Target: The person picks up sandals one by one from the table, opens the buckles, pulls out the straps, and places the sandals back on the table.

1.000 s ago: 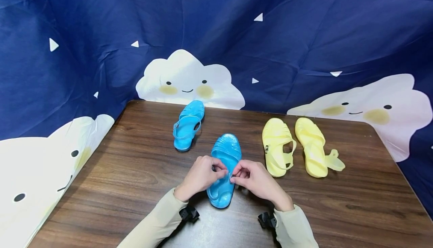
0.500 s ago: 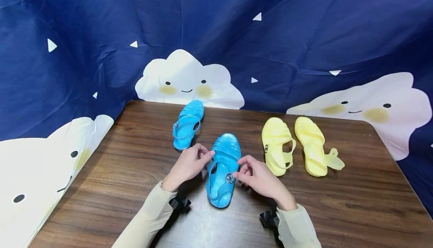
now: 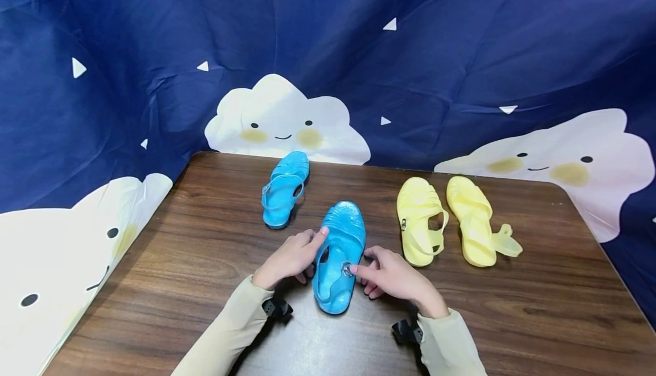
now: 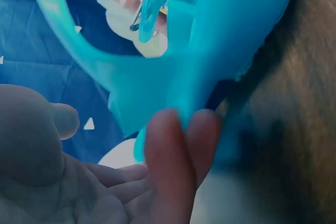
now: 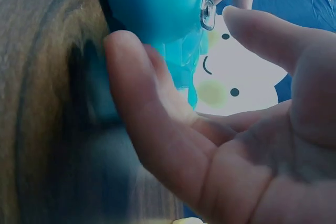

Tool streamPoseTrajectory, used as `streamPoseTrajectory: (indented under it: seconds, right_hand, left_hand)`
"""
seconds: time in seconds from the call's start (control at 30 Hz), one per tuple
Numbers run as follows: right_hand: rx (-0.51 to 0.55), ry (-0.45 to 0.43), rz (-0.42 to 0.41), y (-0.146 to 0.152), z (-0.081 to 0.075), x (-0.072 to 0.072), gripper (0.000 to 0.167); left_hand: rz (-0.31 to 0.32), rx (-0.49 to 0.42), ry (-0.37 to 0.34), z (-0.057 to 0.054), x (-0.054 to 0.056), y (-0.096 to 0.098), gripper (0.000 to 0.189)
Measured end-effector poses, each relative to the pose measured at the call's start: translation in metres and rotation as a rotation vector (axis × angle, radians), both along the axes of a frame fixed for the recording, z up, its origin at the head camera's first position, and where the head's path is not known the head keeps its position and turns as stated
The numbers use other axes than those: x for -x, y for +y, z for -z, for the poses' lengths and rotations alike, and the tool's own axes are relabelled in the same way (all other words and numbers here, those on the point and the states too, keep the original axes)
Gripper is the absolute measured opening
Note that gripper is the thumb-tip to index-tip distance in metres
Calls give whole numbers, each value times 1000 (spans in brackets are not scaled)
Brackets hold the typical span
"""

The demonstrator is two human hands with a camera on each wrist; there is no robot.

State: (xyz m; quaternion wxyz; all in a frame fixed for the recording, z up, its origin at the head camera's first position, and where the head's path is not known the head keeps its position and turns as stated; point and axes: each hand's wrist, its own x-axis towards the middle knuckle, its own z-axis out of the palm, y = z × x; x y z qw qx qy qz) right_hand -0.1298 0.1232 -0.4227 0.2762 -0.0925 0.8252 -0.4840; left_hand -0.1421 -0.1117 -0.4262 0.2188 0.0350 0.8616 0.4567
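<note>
A glossy blue sandal (image 3: 344,222) lies on the wooden table, its toe pointing away, its strap across the heel and a metal buckle (image 3: 347,269) on its right side. My left hand (image 3: 292,257) is at the sandal's left side, thumb over the upper's edge, fingers low beside it. My right hand (image 3: 392,273) is at the right side, thumb by the buckle and the other fingers lowered next to the sole. In the right wrist view, thumb and fingers stand apart and the buckle (image 5: 208,13) shows near the thumb tip. Neither hand visibly grips the sandal.
Another blue sandal (image 3: 287,191) lies behind, to the left. To the right are two yellow sandals: one (image 3: 417,222) with its strap across, the other (image 3: 474,225) with its strap (image 3: 507,243) spread outward. A blue cloud-print cloth (image 3: 400,80) hangs behind the wooden table (image 3: 205,239).
Both hands came away from the sandal's strap and buckle to its two sides. Since half a second ago, the left has shifted slightly right, and the right hand's fingers have lowered. The sandal stays put.
</note>
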Motion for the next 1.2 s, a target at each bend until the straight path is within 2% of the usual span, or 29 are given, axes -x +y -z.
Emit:
streamPoseTrajectory:
  seconds: [0.17, 0.33, 0.5, 0.93, 1.2]
  right_hand:
    - [25, -70, 8, -3, 2, -1, 79]
    - [51, -99, 6, -7, 6, -2, 82]
    - [79, -117, 5, -11, 7, -2, 79]
    - [88, -105, 4, -13, 8, -2, 77]
    - [90, -70, 3, -13, 9, -3, 73]
  left_hand:
    - [11, -25, -49, 1, -1, 5, 69]
    - [19, -33, -59, 2, -3, 8, 69]
    - [36, -47, -82, 2, -3, 11, 68]
    - [38, -48, -97, 4, -4, 13, 64]
    - [48, -35, -76, 3, -3, 13, 63]
